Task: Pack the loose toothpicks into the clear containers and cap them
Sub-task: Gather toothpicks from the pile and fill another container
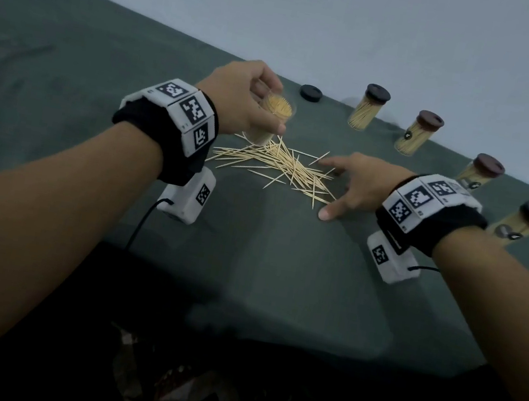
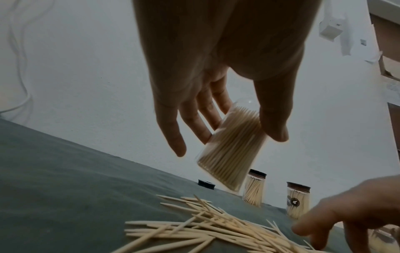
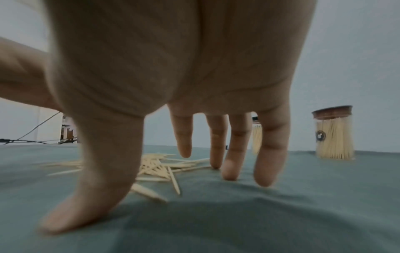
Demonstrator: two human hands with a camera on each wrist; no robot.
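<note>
Left hand point(image 2: 216, 82) gripping tilted open container point(image 2: 232, 152) — packed with toothpicks, above loose toothpicks point(image 2: 207, 229) on green cloth point(image 2: 65, 196)

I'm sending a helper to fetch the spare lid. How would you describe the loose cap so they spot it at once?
Follow the far edge of the green cloth along the wall, where capped containers stand in a row. At the row's left end, just beyond the left hand, lies the loose cap. It alone is a flat black disc on the cloth, with no container beneath it.
</note>
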